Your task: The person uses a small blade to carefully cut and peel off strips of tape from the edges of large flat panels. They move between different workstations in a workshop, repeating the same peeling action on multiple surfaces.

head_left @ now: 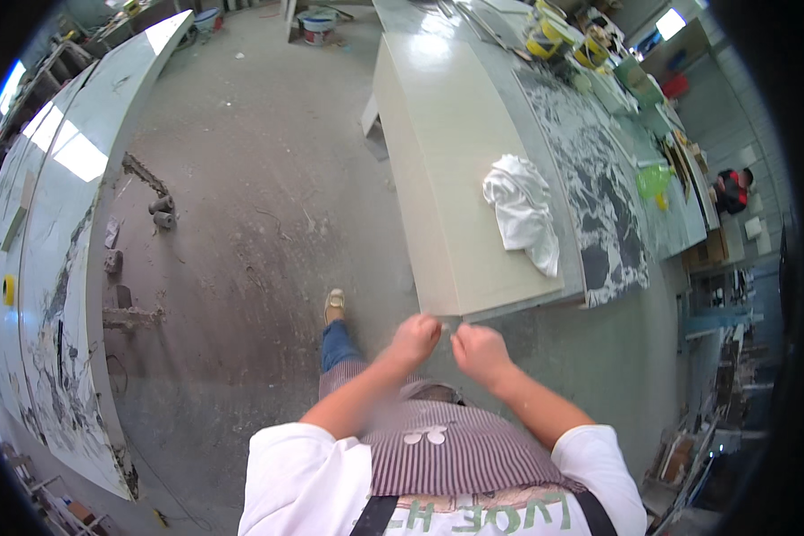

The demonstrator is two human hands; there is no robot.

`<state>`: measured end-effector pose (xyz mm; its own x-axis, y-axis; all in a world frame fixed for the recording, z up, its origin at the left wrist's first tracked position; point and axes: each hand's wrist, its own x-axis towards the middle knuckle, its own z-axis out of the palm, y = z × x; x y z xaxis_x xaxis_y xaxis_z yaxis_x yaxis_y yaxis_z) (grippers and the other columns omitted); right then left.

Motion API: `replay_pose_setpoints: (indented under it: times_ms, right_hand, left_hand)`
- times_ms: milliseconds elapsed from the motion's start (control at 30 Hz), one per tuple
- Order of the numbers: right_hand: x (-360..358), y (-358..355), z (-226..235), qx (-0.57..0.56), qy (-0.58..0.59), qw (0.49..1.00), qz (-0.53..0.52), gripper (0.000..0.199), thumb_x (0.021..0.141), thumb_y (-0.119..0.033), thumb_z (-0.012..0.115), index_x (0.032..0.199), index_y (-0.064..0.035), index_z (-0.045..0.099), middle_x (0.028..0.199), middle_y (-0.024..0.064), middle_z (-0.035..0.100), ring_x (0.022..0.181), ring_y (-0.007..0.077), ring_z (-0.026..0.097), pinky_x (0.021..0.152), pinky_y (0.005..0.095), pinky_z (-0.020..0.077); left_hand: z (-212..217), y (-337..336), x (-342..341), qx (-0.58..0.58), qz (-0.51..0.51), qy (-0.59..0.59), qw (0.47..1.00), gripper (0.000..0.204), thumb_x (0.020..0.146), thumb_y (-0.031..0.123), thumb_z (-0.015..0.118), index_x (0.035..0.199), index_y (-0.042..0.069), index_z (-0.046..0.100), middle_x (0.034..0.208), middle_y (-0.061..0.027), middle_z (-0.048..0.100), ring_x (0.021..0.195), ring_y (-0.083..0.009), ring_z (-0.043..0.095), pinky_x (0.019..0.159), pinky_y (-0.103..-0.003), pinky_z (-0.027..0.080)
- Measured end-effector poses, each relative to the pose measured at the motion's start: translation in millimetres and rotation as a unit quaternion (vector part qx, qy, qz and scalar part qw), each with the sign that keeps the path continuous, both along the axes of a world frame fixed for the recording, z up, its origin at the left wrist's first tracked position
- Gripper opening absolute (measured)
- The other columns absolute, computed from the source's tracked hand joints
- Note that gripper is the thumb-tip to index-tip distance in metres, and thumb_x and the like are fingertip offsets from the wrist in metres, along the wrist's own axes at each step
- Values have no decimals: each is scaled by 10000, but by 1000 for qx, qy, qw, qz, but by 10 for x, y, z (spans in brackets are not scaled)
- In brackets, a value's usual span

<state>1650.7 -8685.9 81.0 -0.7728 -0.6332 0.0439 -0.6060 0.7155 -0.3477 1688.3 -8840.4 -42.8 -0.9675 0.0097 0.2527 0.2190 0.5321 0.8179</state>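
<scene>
My left hand (415, 338) and my right hand (478, 347) are both closed and held close together, a small gap between them. They are at the near corner of a long cream stone slab (460, 170) with a folded-down side face. A tiny pale bit shows between the fingers, too small to name; what each hand grips is hidden. On the slab, beyond my right hand, lies a crumpled white cloth (520, 214).
A black-and-white veined slab (590, 179) lies right of the cream one. At left stands a long bench of pale marble slabs (71, 205) with a yellow tape roll (8, 289). Buckets (317, 29) stand on the far floor. Another person (732, 190) is at far right.
</scene>
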Motion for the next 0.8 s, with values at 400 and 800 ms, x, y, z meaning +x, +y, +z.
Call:
replay_pose_setpoints:
  times_ms: [400,800]
  right_hand:
    - [346,-32,264,-127,-139,982,11,137,865,-183,683,808,-64,648,766,123,652,734,332,646,646,432,516]
    - [1798,-1688,450,-173,-251,900,311,75,799,-86,781,825,-52,720,733,86,602,599,198,579,542,313,464]
  left_hand:
    - [1097,-1051,847,-113,23,-388,914,394,842,163,646,1215,36,646,1203,-189,654,1136,-357,620,964,-438,498]
    - [1362,-1426,3023,56,186,-157,968,205,848,218,694,940,37,726,888,-171,704,854,-367,667,744,-456,520]
